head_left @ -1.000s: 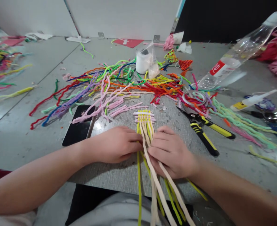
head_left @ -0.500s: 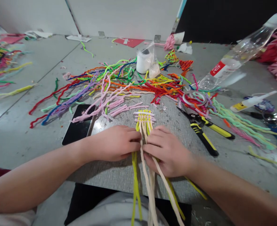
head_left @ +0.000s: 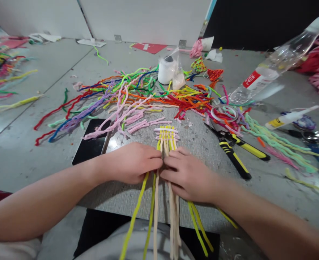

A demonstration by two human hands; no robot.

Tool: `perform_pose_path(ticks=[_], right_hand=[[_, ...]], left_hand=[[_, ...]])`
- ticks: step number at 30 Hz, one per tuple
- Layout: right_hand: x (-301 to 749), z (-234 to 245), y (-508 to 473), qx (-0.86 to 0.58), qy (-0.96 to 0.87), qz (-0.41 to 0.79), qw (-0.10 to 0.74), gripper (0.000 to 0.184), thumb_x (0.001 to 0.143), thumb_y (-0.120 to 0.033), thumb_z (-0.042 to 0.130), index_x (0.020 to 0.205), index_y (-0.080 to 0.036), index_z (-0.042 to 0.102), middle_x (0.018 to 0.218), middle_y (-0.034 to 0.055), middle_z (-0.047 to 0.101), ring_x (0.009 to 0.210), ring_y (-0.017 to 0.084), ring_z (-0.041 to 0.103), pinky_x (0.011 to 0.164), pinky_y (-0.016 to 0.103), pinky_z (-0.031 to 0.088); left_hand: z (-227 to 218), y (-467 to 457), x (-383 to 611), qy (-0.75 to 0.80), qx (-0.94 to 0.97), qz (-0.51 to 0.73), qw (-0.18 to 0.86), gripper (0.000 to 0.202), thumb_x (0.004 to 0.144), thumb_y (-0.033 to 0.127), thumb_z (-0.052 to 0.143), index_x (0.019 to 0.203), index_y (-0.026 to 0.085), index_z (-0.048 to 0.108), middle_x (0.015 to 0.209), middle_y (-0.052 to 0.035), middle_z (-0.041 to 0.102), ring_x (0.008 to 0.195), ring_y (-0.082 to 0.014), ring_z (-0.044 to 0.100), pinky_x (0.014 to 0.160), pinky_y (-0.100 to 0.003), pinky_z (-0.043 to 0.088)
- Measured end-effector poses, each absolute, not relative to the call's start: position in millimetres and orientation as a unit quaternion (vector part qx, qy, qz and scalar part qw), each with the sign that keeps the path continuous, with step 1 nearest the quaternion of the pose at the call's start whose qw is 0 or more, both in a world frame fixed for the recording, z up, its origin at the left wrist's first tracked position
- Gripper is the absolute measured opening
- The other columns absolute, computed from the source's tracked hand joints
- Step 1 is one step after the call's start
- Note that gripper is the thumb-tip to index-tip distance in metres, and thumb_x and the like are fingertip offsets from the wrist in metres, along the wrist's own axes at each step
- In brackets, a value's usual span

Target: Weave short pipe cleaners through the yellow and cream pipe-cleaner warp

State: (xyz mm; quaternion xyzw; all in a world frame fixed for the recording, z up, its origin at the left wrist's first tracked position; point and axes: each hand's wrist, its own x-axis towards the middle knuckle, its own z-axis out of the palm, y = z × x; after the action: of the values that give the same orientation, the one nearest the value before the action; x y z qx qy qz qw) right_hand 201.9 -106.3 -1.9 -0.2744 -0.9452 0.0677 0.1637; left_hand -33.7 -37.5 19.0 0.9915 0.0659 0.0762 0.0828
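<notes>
A small woven patch (head_left: 167, 135) of yellow, cream and pink pipe cleaners lies on a grey mat (head_left: 203, 144). Its long yellow and cream strands (head_left: 155, 216) run back toward me over the mat's near edge. My left hand (head_left: 134, 163) and my right hand (head_left: 188, 175) rest side by side just below the patch, fingertips meeting at the strands. Both hands are closed, pinching the strands. Exactly which strands each hand holds is hidden under the fingers.
A big tangle of coloured pipe cleaners (head_left: 137, 95) covers the table behind the mat. Black-and-yellow cutters (head_left: 234, 148) lie to the right, a tape ring (head_left: 224, 112) beyond them. A dark phone (head_left: 90, 142) lies left. A plastic bottle (head_left: 273, 59), a glue tube (head_left: 291, 116) and a white roll (head_left: 165, 70) stand further off.
The loose strand ends have swung to the left, from fanning right toward hanging down and left. Both hands have closed in slightly toward each other at the base of the patch.
</notes>
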Motion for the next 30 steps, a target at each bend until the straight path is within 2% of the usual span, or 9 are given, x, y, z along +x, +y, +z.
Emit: perform_pose_path(ticks=[8, 13, 17, 24, 28, 30], right_hand=[[199.2, 3.9, -111.9, -0.269, -0.954, 0.085, 0.100, 0.014, 0.103, -0.021, 0.057, 0.108, -0.021, 0.070, 0.109, 0.0072, 0.071, 0.106, 0.026, 0.052, 0.088, 0.041, 0.030], [199.3, 0.4, -112.1, -0.264, -0.954, 0.087, 0.108, 0.011, 0.103, -0.020, 0.060, 0.105, -0.023, 0.071, 0.097, 0.0045, 0.070, 0.098, 0.024, 0.052, 0.084, 0.040, 0.028], [198.1, -2.6, -112.3, -0.249, -0.959, 0.068, 0.121, 0.010, 0.105, -0.021, 0.063, 0.100, -0.024, 0.071, 0.087, 0.0014, 0.065, 0.089, 0.022, 0.051, 0.081, 0.039, 0.027], [196.2, -2.8, -113.5, -0.236, -0.964, 0.007, 0.122, 0.014, 0.102, -0.019, 0.068, 0.089, -0.022, 0.066, 0.084, 0.0001, 0.063, 0.086, 0.021, 0.051, 0.080, 0.038, 0.029], [196.9, -1.8, -111.9, -0.230, -0.964, -0.012, 0.133, 0.014, 0.105, -0.017, 0.061, 0.093, -0.023, 0.066, 0.085, 0.0010, 0.065, 0.085, 0.022, 0.052, 0.079, 0.038, 0.030], [197.2, -0.6, -110.8, -0.233, -0.961, -0.010, 0.151, 0.016, 0.106, -0.017, 0.057, 0.095, -0.023, 0.067, 0.085, 0.0016, 0.066, 0.084, 0.022, 0.051, 0.080, 0.038, 0.030]], left_hand=[[22.4, -37.8, -34.9, 0.101, 0.988, 0.060, 0.104, 0.005, 0.096, 0.016, 0.057, 0.096, 0.020, 0.061, 0.091, -0.0024, 0.066, 0.065, -0.0157, 0.055, 0.055, -0.032, 0.035], [22.8, -34.6, -34.9, 0.099, 0.984, 0.074, 0.130, 0.012, 0.100, 0.018, 0.052, 0.094, 0.019, 0.063, 0.090, -0.0027, 0.065, 0.068, -0.0150, 0.057, 0.059, -0.030, 0.037], [19.8, -33.4, -34.5, 0.100, 0.987, 0.064, 0.105, 0.013, 0.100, 0.021, 0.054, 0.094, 0.019, 0.065, 0.087, -0.0027, 0.065, 0.068, -0.0153, 0.058, 0.058, -0.030, 0.035], [19.2, -34.5, -33.1, 0.114, 0.987, 0.073, 0.090, 0.025, 0.106, 0.025, 0.048, 0.085, 0.019, 0.062, 0.082, -0.0027, 0.063, 0.067, -0.0156, 0.058, 0.060, -0.030, 0.037], [20.6, -34.2, -34.4, 0.134, 0.984, 0.077, 0.089, 0.011, 0.095, 0.017, 0.053, 0.092, 0.019, 0.064, 0.083, -0.0018, 0.064, 0.067, -0.0163, 0.059, 0.059, -0.030, 0.037], [19.8, -33.8, -34.8, 0.135, 0.984, 0.071, 0.088, 0.013, 0.088, 0.015, 0.058, 0.098, 0.019, 0.066, 0.084, -0.0017, 0.065, 0.068, -0.0173, 0.060, 0.059, -0.031, 0.037]])
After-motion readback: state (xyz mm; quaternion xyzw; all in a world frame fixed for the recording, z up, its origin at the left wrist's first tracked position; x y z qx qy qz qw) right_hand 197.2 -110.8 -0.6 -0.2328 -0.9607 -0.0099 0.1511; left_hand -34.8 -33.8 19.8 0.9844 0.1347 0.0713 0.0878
